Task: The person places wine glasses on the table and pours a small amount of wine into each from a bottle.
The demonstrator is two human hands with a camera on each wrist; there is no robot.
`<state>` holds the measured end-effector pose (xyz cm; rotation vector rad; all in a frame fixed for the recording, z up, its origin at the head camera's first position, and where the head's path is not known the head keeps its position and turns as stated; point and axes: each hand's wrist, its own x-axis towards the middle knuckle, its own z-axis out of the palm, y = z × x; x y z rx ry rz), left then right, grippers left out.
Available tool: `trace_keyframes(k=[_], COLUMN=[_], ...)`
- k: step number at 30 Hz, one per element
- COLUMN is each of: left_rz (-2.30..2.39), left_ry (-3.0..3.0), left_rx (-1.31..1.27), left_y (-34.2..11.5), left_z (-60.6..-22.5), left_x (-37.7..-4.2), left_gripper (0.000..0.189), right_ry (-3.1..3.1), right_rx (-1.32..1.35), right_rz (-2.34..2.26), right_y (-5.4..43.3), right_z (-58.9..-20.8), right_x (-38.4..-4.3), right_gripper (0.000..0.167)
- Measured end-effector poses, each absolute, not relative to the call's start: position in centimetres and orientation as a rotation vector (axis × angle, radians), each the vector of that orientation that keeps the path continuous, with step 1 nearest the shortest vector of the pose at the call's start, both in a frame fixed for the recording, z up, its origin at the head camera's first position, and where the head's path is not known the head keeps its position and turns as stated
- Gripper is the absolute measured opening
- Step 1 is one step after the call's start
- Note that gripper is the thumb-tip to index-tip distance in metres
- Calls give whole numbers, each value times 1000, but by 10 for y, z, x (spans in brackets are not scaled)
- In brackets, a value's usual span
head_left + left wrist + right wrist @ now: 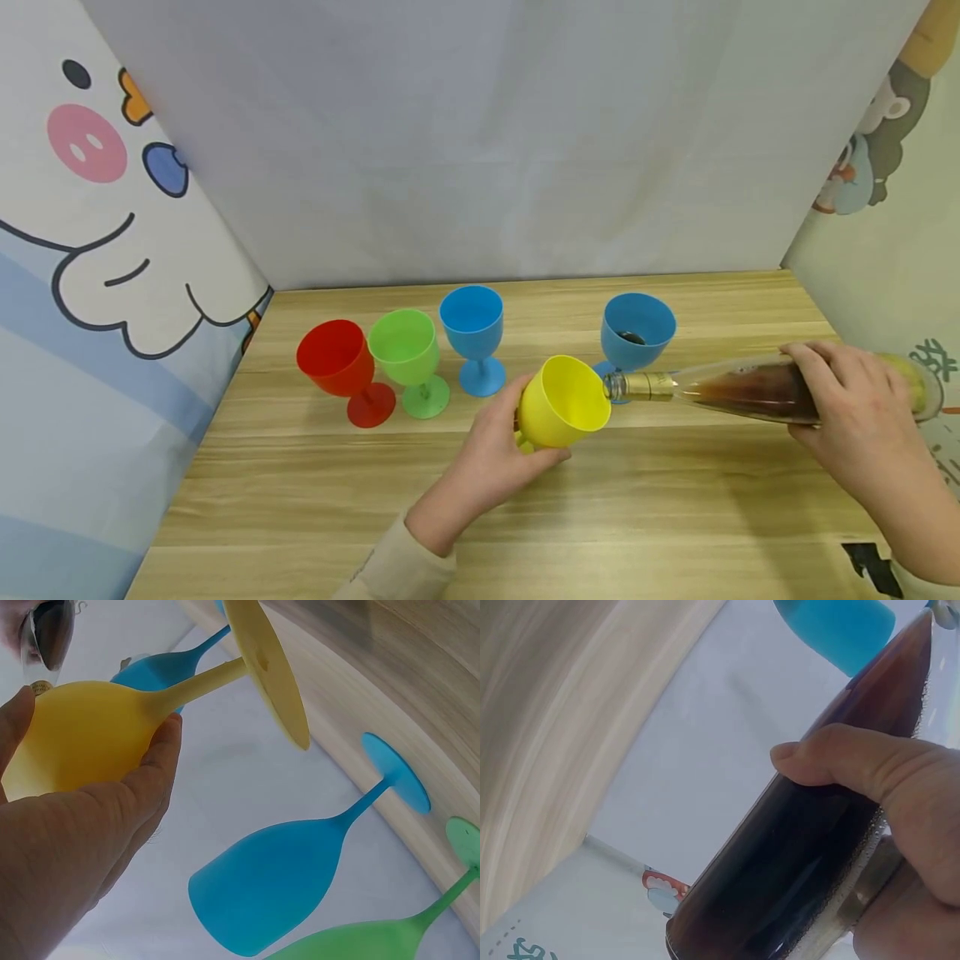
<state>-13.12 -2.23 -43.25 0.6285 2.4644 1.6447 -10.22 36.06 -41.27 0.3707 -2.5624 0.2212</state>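
My left hand (498,446) grips a yellow goblet (551,417) round its bowl, tilting it with the rim facing right. In the left wrist view its stem and round foot (270,675) are off the table. My right hand (862,408) holds a clear glass bottle (750,388) of dark reddish-brown liquid by the body, almost level. The bottle's mouth (617,387) is at the goblet's right rim; whether they touch I cannot tell. No liquid shows inside the yellow bowl. In the right wrist view, the thumb (832,754) lies across the bottle.
Behind the bottle's neck stands a blue goblet (637,321) with some dark liquid inside. To the left stand another blue goblet (472,325), a green one (405,350) and a red one (337,362). A black scrap (872,568) lies on the wooden table (600,533) at front right.
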Motion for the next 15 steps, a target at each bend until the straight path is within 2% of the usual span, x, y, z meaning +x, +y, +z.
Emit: trace_keyframes(k=[15], left_rz=[1621], left_ry=[2469], left_rx=[624], left_y=[-23], left_z=[-435], left_x=[-132], left_gripper=[85], right_ry=[-2561], right_rx=[369], right_rz=[208], right_y=[361], right_z=[-411], right_x=[-102], right_gripper=[111])
